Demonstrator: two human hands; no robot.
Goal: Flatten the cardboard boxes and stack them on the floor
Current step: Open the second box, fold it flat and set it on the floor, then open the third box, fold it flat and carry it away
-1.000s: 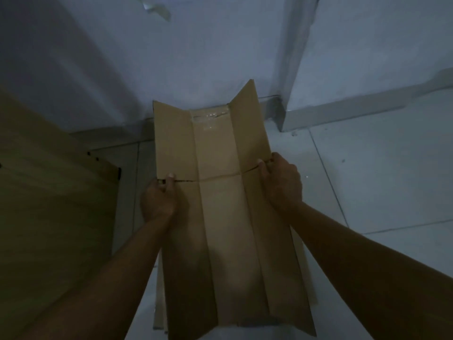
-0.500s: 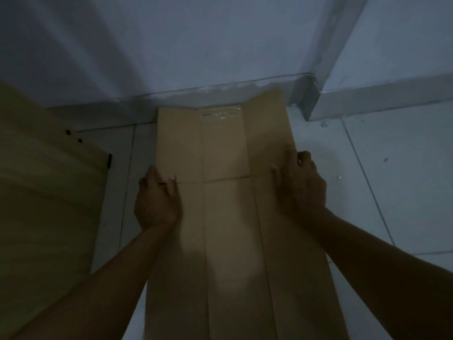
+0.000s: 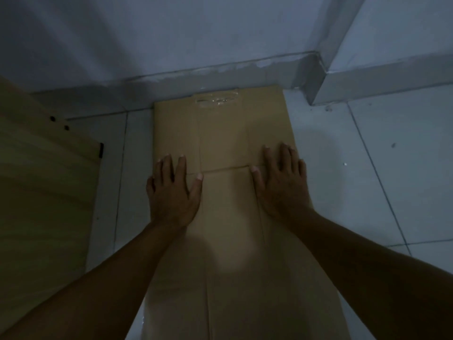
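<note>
the flattened cardboard box (image 3: 223, 143) lay flat on the tiled floor (image 3: 367, 180), its far end touching the base of the wall (image 3: 171, 45), with a strip of clear tape (image 3: 217, 100) at that end. the left hand (image 3: 172, 192) pressed palm-down on the box's left panel, fingers spread and straight. the right hand (image 3: 282, 185) pressed likewise on the right panel, fingers spread. a wooden board (image 3: 44, 180) lay to the left, apart from the box.

Dim light. Pale tiled floor (image 3: 382, 173), grey-white wall (image 3: 171, 33) with baseboard (image 3: 220, 74), light wooden panel (image 3: 41, 173) at left.
</note>
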